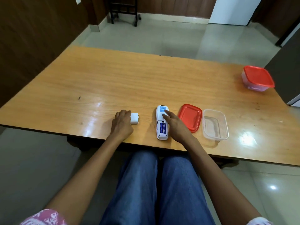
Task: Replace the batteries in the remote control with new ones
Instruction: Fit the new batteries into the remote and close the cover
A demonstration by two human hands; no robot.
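A white remote control [161, 123] lies face down near the table's front edge, its battery compartment uncovered with batteries [163, 128] showing inside. My right hand [174, 125] rests on the remote's right side, fingers stretched over its blue label. To the left, my left hand [122, 123] rests on the table with its fingers on a small white battery cover [135, 118]. Whether it grips the cover or only touches it is unclear.
A red lid [190, 117] lies upside down just right of the remote, beside an empty clear plastic container [215, 125]. A second container with a red lid [258, 78] sits at the far right of the wooden table [113, 82].
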